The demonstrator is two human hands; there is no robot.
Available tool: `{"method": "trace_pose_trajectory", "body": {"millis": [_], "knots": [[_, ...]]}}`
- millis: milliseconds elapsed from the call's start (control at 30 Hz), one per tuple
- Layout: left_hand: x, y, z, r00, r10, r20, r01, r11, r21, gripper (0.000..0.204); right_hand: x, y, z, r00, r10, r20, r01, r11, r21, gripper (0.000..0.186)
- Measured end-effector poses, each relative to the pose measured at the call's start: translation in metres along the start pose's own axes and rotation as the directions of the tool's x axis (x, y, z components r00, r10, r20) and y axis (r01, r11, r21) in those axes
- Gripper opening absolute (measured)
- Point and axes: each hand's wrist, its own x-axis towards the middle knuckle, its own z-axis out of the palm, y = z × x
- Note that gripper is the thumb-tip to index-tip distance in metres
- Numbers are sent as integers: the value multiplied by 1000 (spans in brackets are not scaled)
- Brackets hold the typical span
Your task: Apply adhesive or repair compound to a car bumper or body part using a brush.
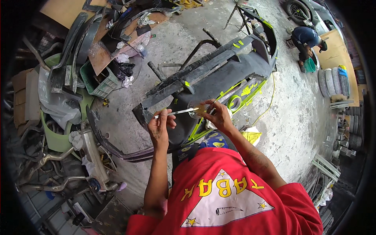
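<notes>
In front of me, my left hand (159,127) pinches a thin pale stick (178,112) whose tip rests in a small clear round container (192,105) with yellowish stuff on it. My right hand (218,118) grips that container by its side. Just beyond and under both hands lies a large dark car body panel (221,74) with strips of yellow-green tape. A roll of tape (235,102) sits beside my right hand, and a yellow and white bundle (250,137) lies lower right.
At left are piled panels, exhaust pipes (94,156) and a green crate (100,84). A tripod stand (239,13) is behind the panel. At upper right a person (305,41) bends by a teal bucket (310,65), near stacked tires (329,82). A yellow cord crosses the concrete floor (286,117).
</notes>
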Motion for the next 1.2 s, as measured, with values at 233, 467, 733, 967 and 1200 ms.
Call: {"method": "trace_pose_trajectory", "body": {"millis": [233,467,733,967,1200], "knots": [[8,-2,-12,999,-2,-49,0,999,-38,32,3,8,5,999,6,-35,-5,1000,23,43],[18,-11,-25,993,-61,-104,48,991,-123,31,11,9,5,997,68,-32,-66,996,57,41],[40,-28,-41,983,-56,-173,41,996,-85,31,12,12,-8,984,166,-57,-151,967,205,41],[56,-62,-51,985,-18,-172,22,999,24,35,-4,25,-26,968,249,-44,-228,933,277,39],[61,-81,-54,981,3,-195,20,993,115,35,-18,29,-36,961,257,-105,-209,919,334,40]]}}
